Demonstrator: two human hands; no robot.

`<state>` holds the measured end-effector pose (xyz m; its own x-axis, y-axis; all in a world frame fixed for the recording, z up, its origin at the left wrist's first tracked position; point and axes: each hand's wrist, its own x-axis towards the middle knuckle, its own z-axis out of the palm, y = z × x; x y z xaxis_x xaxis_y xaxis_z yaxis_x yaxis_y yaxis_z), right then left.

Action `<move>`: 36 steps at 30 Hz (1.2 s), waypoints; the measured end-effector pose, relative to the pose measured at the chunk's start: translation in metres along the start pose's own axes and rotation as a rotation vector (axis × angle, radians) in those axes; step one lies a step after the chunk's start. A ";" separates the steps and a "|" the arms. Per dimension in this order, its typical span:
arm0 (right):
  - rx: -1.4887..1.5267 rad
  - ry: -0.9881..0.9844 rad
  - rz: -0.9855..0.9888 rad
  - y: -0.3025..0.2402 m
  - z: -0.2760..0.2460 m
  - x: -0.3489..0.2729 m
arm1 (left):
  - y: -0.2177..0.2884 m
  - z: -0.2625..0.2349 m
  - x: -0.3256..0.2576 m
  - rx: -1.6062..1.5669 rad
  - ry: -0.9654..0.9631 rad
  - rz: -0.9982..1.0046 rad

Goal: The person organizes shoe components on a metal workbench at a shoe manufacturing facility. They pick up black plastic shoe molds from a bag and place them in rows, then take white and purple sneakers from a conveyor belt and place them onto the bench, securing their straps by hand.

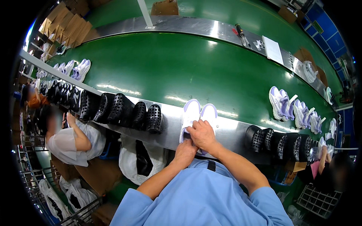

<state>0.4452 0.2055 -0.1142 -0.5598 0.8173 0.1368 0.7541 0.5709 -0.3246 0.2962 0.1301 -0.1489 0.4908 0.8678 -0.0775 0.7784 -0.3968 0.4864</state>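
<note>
Two white-and-lilac sneakers stand side by side on the steel edge of the bench in front of me, toes pointing away. Both my hands are at the left sneaker. Its heel end is in the curled fingers of my left hand. My right hand is bent over the tongue and lace area, fingers closed on it; the fingertips are partly hidden. The right sneaker stands close beside, partly covered by my right hand and wrist.
Black perforated shoe forms line the bench edge at left, with more forms at right. Other sneakers sit on the green belt. A screwdriver and white paper lie on the far ledge. Co-workers sit on both sides.
</note>
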 end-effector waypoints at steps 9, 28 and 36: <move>0.485 0.328 0.325 0.012 -0.027 -0.005 | 0.010 -0.017 0.010 0.005 -0.199 -0.035; 0.497 0.101 0.762 0.002 -0.104 -0.149 | -0.122 -0.063 0.206 0.251 -0.133 -0.062; 0.190 0.158 0.935 0.105 -0.137 -0.116 | -0.052 -0.099 0.152 0.169 0.062 0.011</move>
<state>0.6364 0.1810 -0.0362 0.3014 0.9441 -0.1333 0.7957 -0.3261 -0.5103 0.2917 0.3125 -0.0999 0.4783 0.8780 -0.0168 0.8307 -0.4462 0.3330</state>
